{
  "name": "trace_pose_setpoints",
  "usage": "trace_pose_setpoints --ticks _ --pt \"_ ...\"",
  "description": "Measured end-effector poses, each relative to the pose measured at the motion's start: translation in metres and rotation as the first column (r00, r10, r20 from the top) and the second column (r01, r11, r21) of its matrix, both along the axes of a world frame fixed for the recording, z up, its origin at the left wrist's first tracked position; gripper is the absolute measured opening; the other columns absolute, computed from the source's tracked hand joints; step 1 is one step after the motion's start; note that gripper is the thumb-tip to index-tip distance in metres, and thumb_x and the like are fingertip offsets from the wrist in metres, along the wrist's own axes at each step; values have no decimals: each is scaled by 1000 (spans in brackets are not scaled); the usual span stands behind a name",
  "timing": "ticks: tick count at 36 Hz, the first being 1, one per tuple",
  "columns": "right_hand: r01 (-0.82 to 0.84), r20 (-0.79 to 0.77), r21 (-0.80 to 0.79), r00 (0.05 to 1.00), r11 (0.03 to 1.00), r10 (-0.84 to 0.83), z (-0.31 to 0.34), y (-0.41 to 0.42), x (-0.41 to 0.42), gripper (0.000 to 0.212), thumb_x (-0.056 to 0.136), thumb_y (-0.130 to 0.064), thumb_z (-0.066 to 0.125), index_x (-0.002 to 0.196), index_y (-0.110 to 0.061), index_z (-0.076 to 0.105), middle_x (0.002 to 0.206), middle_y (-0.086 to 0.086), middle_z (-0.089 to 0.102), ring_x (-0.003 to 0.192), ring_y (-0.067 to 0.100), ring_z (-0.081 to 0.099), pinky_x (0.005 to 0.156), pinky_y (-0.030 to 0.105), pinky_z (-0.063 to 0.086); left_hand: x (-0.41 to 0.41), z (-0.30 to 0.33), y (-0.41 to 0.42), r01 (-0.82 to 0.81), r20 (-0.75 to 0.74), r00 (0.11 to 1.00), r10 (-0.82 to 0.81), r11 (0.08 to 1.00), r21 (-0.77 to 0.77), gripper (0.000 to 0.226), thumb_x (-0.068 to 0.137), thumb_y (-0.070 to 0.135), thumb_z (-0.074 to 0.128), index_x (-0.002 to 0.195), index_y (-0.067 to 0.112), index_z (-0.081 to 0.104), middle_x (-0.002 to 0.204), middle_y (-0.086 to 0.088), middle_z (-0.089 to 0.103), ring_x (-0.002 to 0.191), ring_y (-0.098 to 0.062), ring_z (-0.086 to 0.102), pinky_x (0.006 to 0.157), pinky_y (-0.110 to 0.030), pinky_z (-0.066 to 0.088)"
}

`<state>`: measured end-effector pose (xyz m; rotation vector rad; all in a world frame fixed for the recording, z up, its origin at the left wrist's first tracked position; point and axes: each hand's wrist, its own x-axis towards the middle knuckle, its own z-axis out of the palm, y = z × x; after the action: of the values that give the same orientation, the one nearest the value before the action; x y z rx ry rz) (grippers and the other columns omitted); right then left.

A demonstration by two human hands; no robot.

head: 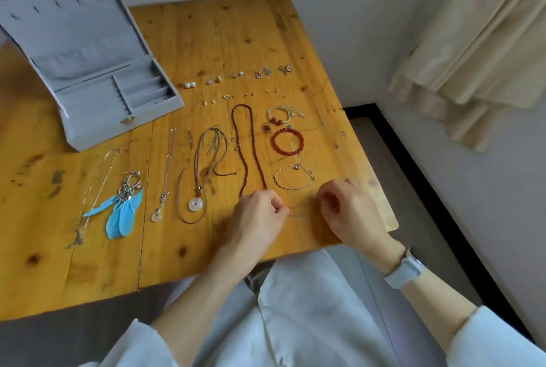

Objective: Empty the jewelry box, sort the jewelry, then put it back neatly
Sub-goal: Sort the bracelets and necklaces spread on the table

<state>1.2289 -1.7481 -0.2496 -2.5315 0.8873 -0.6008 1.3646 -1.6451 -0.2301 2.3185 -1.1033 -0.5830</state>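
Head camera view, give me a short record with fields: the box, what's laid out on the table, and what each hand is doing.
box: grey jewelry box, lid open, far left of the wooden table
earrings: small pairs in rows
necklaces: feather piece, disc pendant, red bead strand
bracelets: red bead bracelet, thin chain bracelet
left hand: pinching a fine chain
right hand: pinching its other end

A wooden table (242, 29) of yellow knotty planks fills the left and centre of the frame. At upper left an open grey jewelry box (97, 91) stands on it. Right of the box run two rows of small earrings (236, 83). Below them lie a red bead necklace (248, 145), a cord bracelet (282, 115), a red bead bracelet (288, 142) and a thin chain bracelet (294, 180). Further left lie a cord pendant necklace (198, 177), a chain pendant (164, 183), blue feather earrings (122, 207) and a fine chain (94, 189).
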Motion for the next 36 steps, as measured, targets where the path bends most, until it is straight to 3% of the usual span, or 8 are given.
trace_pose_setpoints --ticks 6,10,15,17,22,29,36 --pt "-1 -36 -150 999 989 -5 -7 -6 0 6 75 -8 58 76 -12 61 69 2 58 67 26 51 53 37 47 -1 2 -1 60 245 967 -65 998 31 19 90 34 56 107 26 57 88 6 69 81 -15 62 58 -24 41" --pt "29 -17 -138 999 990 -32 -12 -6 0 10 78 -14 53 79 -13 62 76 4 58 71 27 51 56 38 47 -1 2 3 113 363 927 -97 993 -23 32 87 34 59 118 28 52 111 6 51 103 -13 48 70 -26 43" --pt "18 -49 -161 998 987 -27 -11 -7 -1 13 81 -16 51 84 -14 63 82 6 58 73 27 50 59 37 45 3 -9 7 196 473 869 -142 979 -66 19 78 27 70 97 23 72 106 1 56 100 -20 47 73 -32 41" --pt "24 -62 -168 997 985 -34 -10 -6 -1 13 82 -17 51 84 -14 63 83 6 59 74 28 51 59 36 44 4 -12 10 193 481 867 -127 977 -90 17 74 24 73 91 23 73 101 0 59 96 -22 50 71 -34 41" --pt "24 -97 -134 995 991 -37 -5 -8 9 12 86 -19 53 89 -17 63 88 3 58 80 25 50 66 36 39 11 -14 14 195 430 895 -118 971 -140 22 80 27 64 101 23 71 106 1 58 103 -20 47 78 -33 34" --pt "-95 -106 -78 991 992 87 22 -13 57 21 93 -25 46 104 -16 61 101 1 58 92 20 49 77 33 42 47 12 5 129 358 931 -65 979 -157 31 90 28 52 118 20 62 126 2 52 121 -15 39 99 -33 25" --pt "-191 -45 -38 981 981 189 49 -23 124 21 91 -21 47 100 -14 64 95 3 62 91 23 54 78 35 46 109 48 -1 13 342 938 51 983 -181 30 92 26 48 119 20 61 127 5 51 119 -13 41 98 -29 25"
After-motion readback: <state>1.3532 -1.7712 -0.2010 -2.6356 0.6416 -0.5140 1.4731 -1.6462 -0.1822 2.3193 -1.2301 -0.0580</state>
